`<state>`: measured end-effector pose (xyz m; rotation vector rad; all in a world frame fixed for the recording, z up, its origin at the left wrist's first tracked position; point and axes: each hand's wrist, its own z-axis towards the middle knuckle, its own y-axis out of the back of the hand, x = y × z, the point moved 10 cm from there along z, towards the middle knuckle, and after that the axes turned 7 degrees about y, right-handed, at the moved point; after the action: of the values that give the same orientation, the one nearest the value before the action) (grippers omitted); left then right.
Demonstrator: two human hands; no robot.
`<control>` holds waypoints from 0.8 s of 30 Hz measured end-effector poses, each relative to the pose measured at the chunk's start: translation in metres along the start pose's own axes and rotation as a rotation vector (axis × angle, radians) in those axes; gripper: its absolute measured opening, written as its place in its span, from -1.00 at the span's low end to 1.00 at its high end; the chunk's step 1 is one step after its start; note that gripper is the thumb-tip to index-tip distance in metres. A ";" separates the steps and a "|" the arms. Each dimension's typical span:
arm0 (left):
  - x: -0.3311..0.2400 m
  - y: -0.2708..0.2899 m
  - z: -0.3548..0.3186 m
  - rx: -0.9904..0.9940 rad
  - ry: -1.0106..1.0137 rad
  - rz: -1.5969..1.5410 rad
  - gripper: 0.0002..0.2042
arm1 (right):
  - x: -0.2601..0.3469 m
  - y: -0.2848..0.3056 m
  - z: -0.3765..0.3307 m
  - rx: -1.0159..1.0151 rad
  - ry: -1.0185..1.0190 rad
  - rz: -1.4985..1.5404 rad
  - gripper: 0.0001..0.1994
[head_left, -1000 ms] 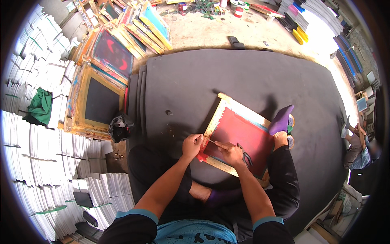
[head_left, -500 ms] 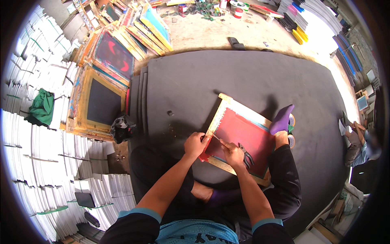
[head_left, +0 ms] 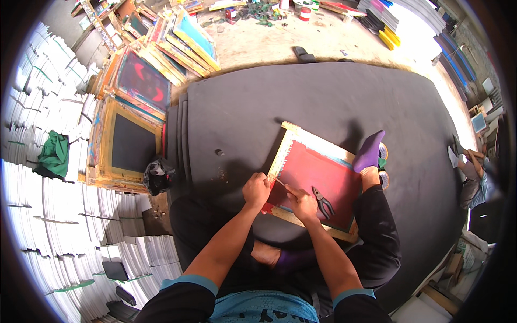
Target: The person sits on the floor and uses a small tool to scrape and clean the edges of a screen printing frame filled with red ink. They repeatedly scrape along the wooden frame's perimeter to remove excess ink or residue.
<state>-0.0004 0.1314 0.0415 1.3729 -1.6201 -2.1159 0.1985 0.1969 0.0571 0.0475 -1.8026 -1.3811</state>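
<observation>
A screen-printing frame (head_left: 311, 141) with wooden bars and red mesh lies tilted across my lap and the dark mat. My left hand (head_left: 257, 190) is closed on its left bar. In my right hand (head_left: 303, 204) is a thin tool with a slender metal shaft (head_left: 279, 182); the fist hides its handle, so its exact kind does not show. Its tip meets the inner side of the left bar, close to my left fingers. Black-handled pliers (head_left: 323, 204) rest on the red mesh, right of my right hand. My purple-socked foot (head_left: 370, 151) is against the frame's right side.
Stacked dark foam sheets (head_left: 231, 102) lie beneath me. More printing frames (head_left: 107, 145) lean at the left, beside a black plastic bag (head_left: 158, 175). White bundled stacks (head_left: 59, 199) line the far left. Another person (head_left: 474, 180) sits at the right edge. Paint cans (head_left: 305, 14) stand at the back.
The whole view has shifted slightly. Both hands keep nearly the same place on the frame, with the tool's tip still at the left bar. The pliers lie as before.
</observation>
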 end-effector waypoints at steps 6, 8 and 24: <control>0.009 -0.008 0.005 0.103 0.058 0.014 -0.81 | 0.013 -0.008 0.009 0.045 0.040 -0.120 -0.66; 0.024 -0.012 0.007 0.129 0.082 0.064 -0.77 | 0.019 -0.010 0.013 0.050 0.068 -0.133 -0.65; 0.044 0.027 0.014 0.008 -0.050 -0.177 -0.86 | 0.024 -0.011 0.011 0.028 0.077 -0.156 -0.65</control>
<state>-0.0461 0.1039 0.0395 1.5298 -1.5795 -2.2599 0.1712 0.1896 0.0612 0.2579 -1.7848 -1.4422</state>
